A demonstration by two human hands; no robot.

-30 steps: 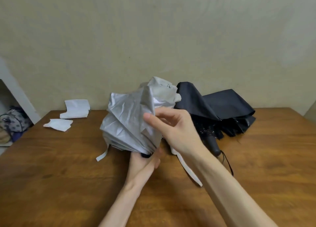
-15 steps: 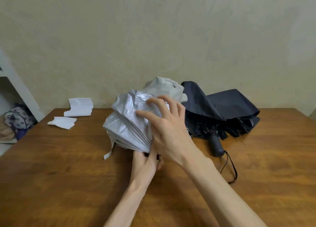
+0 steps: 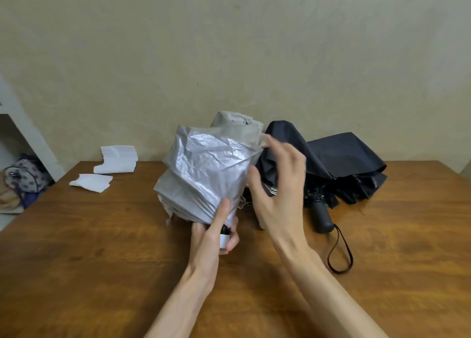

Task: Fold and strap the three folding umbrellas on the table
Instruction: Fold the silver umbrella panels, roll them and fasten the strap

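Our left hand [image 3: 214,232] grips the silver umbrella [image 3: 204,169] by its handle above the tabletop [image 3: 102,248]; our right hand [image 3: 277,192] hovers just beside its canopy, fingers spread, holding nothing.

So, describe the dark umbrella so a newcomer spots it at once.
On the brown wooden table, right of the crinkled silver umbrella being held, lies the black fabric umbrella. Only it shows a stubby black handle and cord loop.

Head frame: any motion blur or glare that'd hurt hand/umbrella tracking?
Head view: right hand motion-blurred toward its tips, left hand sharp on the handle; silver umbrella shows soft sheen, nothing blown out; black umbrella dark, little fold detail; lighting even, only soft shadows on the table.
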